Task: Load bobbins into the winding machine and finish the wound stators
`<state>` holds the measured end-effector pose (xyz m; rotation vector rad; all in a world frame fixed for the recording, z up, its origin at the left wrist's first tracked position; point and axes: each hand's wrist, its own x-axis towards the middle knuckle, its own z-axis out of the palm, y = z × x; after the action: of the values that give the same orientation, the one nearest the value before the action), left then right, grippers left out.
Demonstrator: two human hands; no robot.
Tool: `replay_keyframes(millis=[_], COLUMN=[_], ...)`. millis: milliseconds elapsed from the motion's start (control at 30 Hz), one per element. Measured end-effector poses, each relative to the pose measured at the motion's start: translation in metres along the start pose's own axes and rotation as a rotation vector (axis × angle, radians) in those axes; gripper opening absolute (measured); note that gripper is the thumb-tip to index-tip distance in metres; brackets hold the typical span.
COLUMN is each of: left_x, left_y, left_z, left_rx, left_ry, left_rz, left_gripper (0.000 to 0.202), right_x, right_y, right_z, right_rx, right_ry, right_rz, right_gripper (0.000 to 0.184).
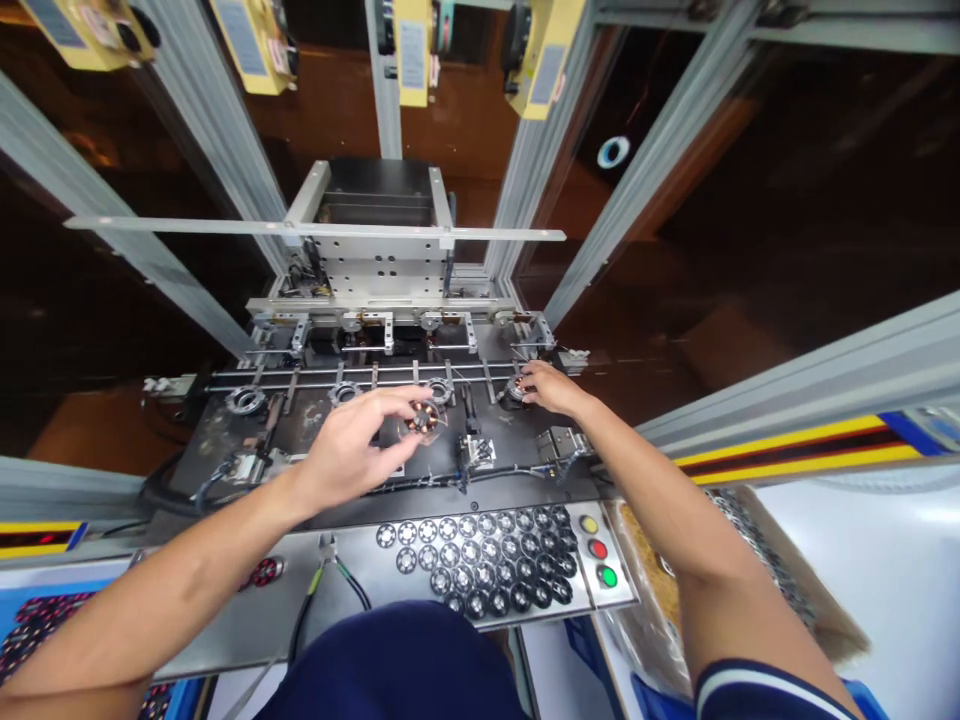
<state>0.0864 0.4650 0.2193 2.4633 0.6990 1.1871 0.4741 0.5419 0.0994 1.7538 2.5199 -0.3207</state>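
Note:
My left hand (349,445) pinches a small motor stator (424,418) with copper windings between thumb and fingers, above the front of the machine bed. Fine wire ends stick out from it. At the rightmost round holder my right hand (556,388) has its fingers closed around another copper-wound stator (517,387), which they partly cover. Whether that stator sits in the holder or is lifted off, I cannot tell. To the left, ring-shaped holders (246,401) stand in a row along the dark bed.
Rows of unwound stator cores (487,548) lie on the metal ledge, beside yellow, red and green buttons (598,549). Green-handled cutters (327,548) lie left of them. A crossbar (420,233) and upright frame posts (214,130) surround the machine. Finished-looking stators (264,571) lie near my left forearm.

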Motion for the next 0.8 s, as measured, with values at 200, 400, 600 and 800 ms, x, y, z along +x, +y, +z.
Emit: replay_keyframes(millis=[200, 400, 600, 800], left_x=[-0.027, -0.045, -0.054, -0.068], left_y=[0.029, 0.036, 0.043, 0.048], left_z=[-0.024, -0.029, -0.036, -0.040], left_rx=[-0.205, -0.307, -0.303, -0.308], left_ry=[0.161, 0.231, 0.270, 0.303], left_rz=[-0.039, -0.075, -0.162, -0.166], left_gripper=[0.055, 0.065, 0.065, 0.063], right_x=[0.004, 0.006, 0.006, 0.007], right_y=[-0.002, -0.005, -0.006, -0.007], right_z=[-0.008, -0.010, -0.013, -0.017], right_rx=[-0.003, -0.043, -0.059, -0.040], right_ry=[-0.042, -0.079, -0.089, -0.108], right_rz=[-0.027, -0.018, 0.010, 0.030], right_gripper=[0.032, 0.030, 0.030, 0.026])
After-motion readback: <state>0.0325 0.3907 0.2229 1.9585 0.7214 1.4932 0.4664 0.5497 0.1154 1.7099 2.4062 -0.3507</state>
